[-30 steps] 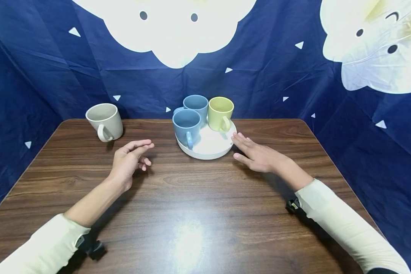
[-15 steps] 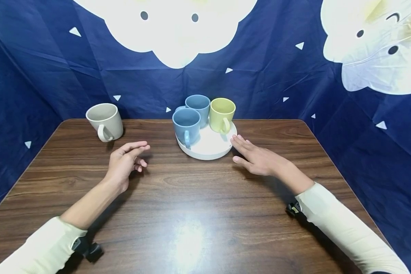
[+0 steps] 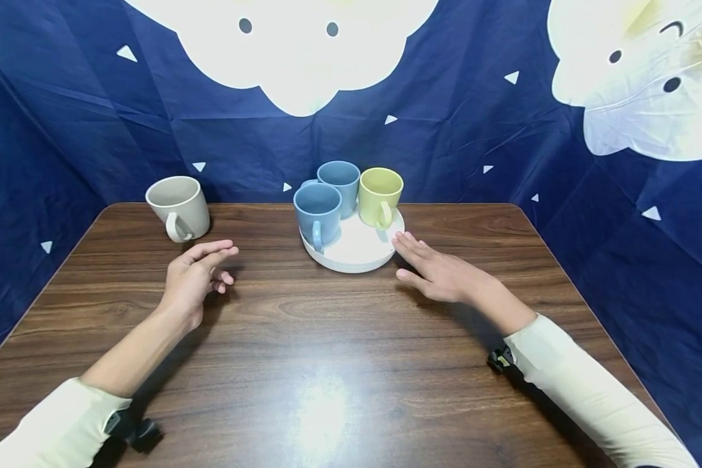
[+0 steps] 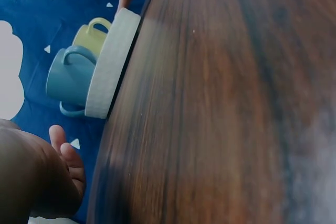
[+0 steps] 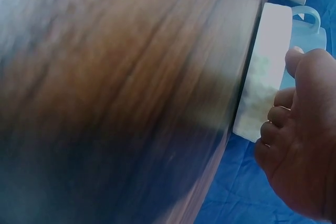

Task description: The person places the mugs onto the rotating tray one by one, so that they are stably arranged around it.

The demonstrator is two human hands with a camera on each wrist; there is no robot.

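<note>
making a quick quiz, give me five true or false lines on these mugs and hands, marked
The grey mug stands on the table, off the white tray. True.
Three blue mugs are on the tray. False: two, the front blue mug and rear blue mug.
The right hand is nearer the tray than the left hand. True.
The green mug stands upright. True.
A hand grips its handle. False: neither hand grips anything.

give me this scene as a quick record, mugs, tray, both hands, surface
tray: white tray, on the table
mugs on tray: front blue mug, rear blue mug, yellow-green mug, all upright
mug off tray: gray mug, upright, left of the tray
left hand: holding nothing, nearest the gray mug
right hand: fingertips at the tray's right rim, contact unclear
surface: brown wood-grain table
</note>
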